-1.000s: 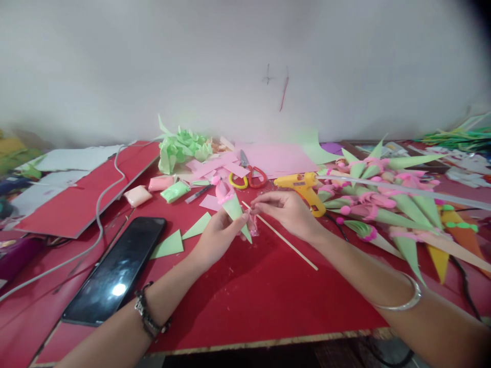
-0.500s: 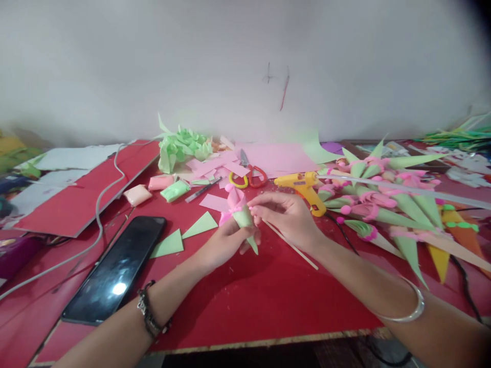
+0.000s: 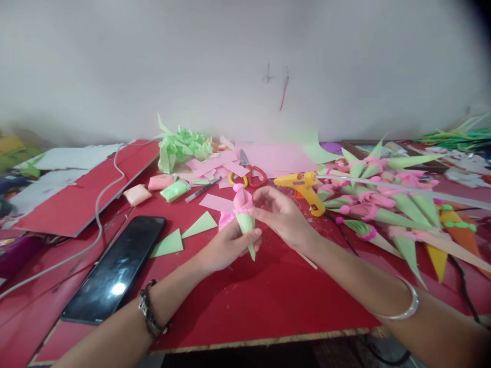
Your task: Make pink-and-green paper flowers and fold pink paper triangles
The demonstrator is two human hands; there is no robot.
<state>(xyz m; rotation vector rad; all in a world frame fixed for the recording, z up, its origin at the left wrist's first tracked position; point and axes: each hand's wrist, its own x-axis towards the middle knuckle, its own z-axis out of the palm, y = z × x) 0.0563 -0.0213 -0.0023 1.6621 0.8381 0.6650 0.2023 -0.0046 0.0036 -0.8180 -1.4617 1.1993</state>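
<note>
A small paper flower (image 3: 245, 223), a green cone with a rolled pink top, a pink ball and a pink band round its rim, is held upright over the table. My left hand (image 3: 224, 249) is closed round the cone, thumb across its front, with the green tip poking out below. My right hand (image 3: 284, 217) has its thumb and fingertips at the pink band on the flower's right side, fingers curled. Whether a bit of pink clay is between them is hidden. Behind my left hand lies a shiny pink packet (image 3: 226, 220). A thin stick (image 3: 308, 260) shows under my right wrist.
A yellow glue gun (image 3: 301, 185) and a heap of finished paper flowers (image 3: 378, 199) lie to the right. Scissors (image 3: 255, 175), pink paper strips (image 3: 213, 166) and clay packets (image 3: 175, 190) are farther back. A phone (image 3: 118, 268) and green paper pieces (image 3: 200, 225) lie left.
The flower has turned more upright and shifted slightly right in my left hand. My right fingertips have moved in against its pink band; the pink bit seen at them before is now hidden.
</note>
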